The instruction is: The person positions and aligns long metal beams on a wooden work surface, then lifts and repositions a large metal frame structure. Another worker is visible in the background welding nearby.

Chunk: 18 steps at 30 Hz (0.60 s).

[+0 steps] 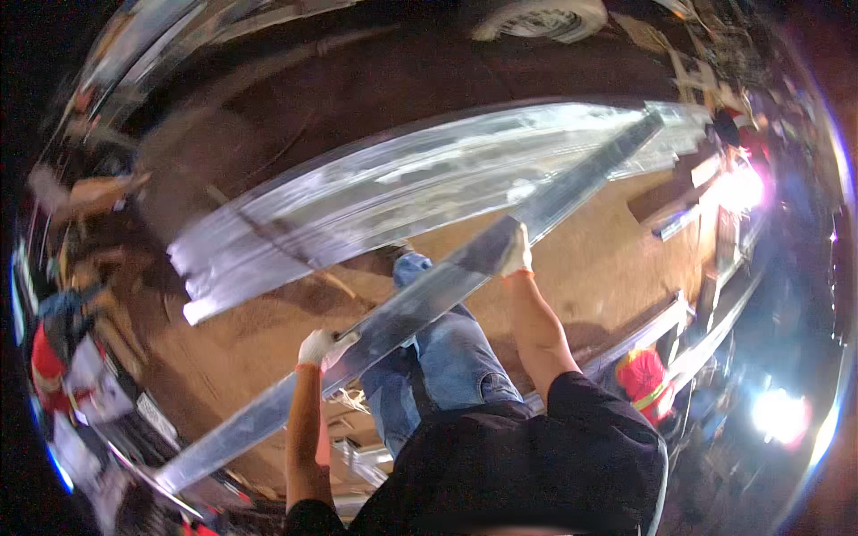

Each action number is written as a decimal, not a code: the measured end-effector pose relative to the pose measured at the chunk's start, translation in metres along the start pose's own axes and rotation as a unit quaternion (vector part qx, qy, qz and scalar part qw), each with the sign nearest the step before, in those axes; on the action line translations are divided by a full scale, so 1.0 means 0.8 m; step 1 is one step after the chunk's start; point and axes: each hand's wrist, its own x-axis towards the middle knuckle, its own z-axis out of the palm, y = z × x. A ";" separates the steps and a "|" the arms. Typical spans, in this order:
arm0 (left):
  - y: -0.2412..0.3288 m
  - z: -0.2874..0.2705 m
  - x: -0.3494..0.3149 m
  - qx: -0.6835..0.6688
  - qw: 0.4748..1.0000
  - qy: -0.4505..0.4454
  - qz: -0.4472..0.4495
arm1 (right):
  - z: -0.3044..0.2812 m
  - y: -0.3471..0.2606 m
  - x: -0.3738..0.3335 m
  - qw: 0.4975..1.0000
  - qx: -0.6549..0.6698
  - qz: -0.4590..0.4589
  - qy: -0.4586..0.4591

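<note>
A long grey metal beam (429,290) slants across my front, from the near left up to the far right. Both my hands wear white gloves. My left hand (323,349) is closed on the beam's edge left of my legs. Farther along, my right hand (517,252) grips the same beam by its edge, fingers partly hidden. Past the beam lies a stack of long, shiny metal profiles (384,201) on the brown ground. The beam's far end overlaps the right part of that stack.
A thin bar (335,286) lies under the stack. A wheel (545,20) stands at the far edge. A person in a red cap (642,371) is at the right, another person in red (49,357) at the left. Bright glare (740,188) shines at the far right.
</note>
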 end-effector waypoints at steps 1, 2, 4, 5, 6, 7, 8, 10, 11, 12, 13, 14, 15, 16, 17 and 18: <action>-0.006 -0.011 0.019 -0.013 1.000 0.012 -0.001 | 0.050 0.007 -0.012 0.998 0.008 0.039 -0.040; -0.014 -0.017 0.036 0.017 1.000 0.009 -0.002 | 0.064 0.004 -0.024 0.997 0.007 0.075 -0.030; -0.020 -0.023 0.057 0.005 1.000 0.004 0.016 | 0.078 0.005 -0.030 0.999 0.002 0.031 0.033; -0.024 -0.027 0.068 0.011 1.000 0.020 0.019 | 0.103 0.001 -0.037 0.998 -0.010 0.026 0.055; -0.019 -0.022 0.068 0.017 0.999 0.024 0.031 | 0.067 0.008 -0.011 0.999 0.024 0.019 0.042; -0.009 -0.024 0.066 0.006 0.998 0.023 0.056 | 0.029 0.015 0.016 0.998 0.057 0.011 0.025; -0.013 -0.030 0.078 -0.008 0.996 0.040 0.083 | 0.046 0.016 0.021 0.997 0.072 -0.006 0.014; -0.033 -0.034 0.103 -0.045 0.989 0.075 0.116 | 0.095 0.026 -0.002 0.996 0.090 -0.023 -0.014; -0.030 -0.044 0.118 0.010 0.993 0.042 0.114 | 0.108 0.033 -0.009 0.995 0.085 -0.021 -0.042; -0.032 -0.045 0.134 -0.006 0.987 0.063 0.148 | 0.118 0.047 -0.024 0.994 0.078 -0.012 -0.077; -0.023 -0.019 0.139 -0.018 0.974 0.186 0.130 | 0.132 0.058 -0.044 0.991 0.064 0.006 -0.114; -0.008 -0.051 0.150 0.023 0.996 0.043 0.073 | 0.137 0.084 -0.068 0.989 0.056 0.020 -0.134; 0.007 -0.081 0.160 0.077 0.992 -0.101 0.017 | 0.142 0.116 -0.093 0.987 0.047 0.040 -0.148; -0.002 -0.061 0.164 0.048 0.991 0.033 0.117 | 0.150 0.145 -0.120 0.984 0.040 0.055 -0.164; 0.010 -0.068 0.163 0.052 0.991 0.020 0.118 | 0.148 0.189 -0.142 0.983 0.052 0.070 -0.162; 0.022 -0.077 0.162 0.053 0.992 0.010 0.115 | 0.143 0.235 -0.159 0.982 0.064 0.078 -0.158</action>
